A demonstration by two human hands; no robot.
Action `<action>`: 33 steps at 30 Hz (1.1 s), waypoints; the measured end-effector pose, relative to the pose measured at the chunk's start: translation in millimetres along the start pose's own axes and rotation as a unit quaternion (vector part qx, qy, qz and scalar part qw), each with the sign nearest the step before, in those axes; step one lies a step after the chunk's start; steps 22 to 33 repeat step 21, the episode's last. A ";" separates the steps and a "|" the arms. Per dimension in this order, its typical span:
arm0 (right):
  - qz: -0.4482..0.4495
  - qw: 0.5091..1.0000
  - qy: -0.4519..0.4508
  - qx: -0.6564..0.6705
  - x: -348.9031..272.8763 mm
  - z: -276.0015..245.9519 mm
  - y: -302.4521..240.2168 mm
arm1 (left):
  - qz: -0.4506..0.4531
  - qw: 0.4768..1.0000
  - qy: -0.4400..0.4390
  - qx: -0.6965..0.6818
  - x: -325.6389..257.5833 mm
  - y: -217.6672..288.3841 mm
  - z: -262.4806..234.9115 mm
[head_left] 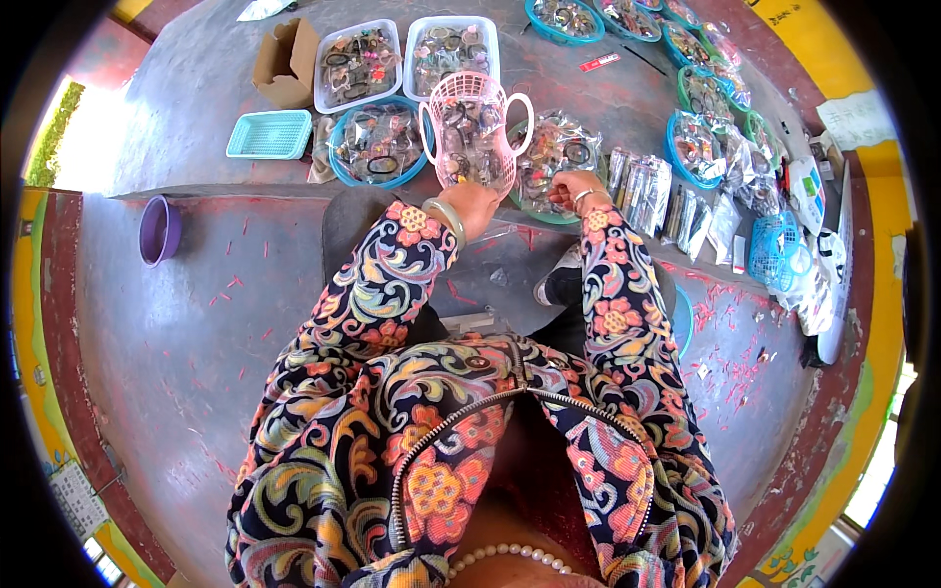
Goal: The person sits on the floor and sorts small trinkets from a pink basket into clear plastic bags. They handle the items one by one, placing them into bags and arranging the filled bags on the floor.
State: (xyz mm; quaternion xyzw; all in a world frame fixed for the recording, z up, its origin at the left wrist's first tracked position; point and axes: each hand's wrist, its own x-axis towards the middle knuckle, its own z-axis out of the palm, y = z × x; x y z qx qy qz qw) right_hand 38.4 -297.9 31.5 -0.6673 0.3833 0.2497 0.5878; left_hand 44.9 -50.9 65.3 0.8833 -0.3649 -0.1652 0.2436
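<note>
My left hand [472, 208], a bangle on its wrist, is closed at the near end of a pink plastic basket [439, 125] with two looped handles. Whatever its fingers hold is too small to make out. A strip of clear film [498, 231] shows just below that hand. Small packets lie inside the pink basket. To the right, my right hand [580, 190] has its fingers curled together at a green basket [541, 211] heaped with clear packets [559, 147]; anything pinched there is hidden. Left of the pink basket stands a blue basket [338, 162] with packets and dark rings.
Two white trays [322, 93] of packets and a cardboard box [284, 64] stand behind. An empty turquoise basket [270, 135] sits at left, a purple basin [157, 231] lower down. Bundled packets [639, 191] and more filled baskets [694, 152] line the right. Red scraps litter the floor.
</note>
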 end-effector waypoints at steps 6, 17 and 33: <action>-0.201 0.961 -0.149 -0.118 -74.2 -27.5 -31.8 | -0.015 0.994 0.054 -0.097 0.3 9.9 -7.7; -0.335 0.909 -0.197 0.149 -101.7 23.1 -12.0 | -0.126 0.646 0.021 -0.752 -4.0 18.8 -42.7; -0.327 0.919 -0.207 0.076 -95.8 26.7 -14.6 | -0.113 0.634 0.069 -0.762 0.2 6.4 -37.3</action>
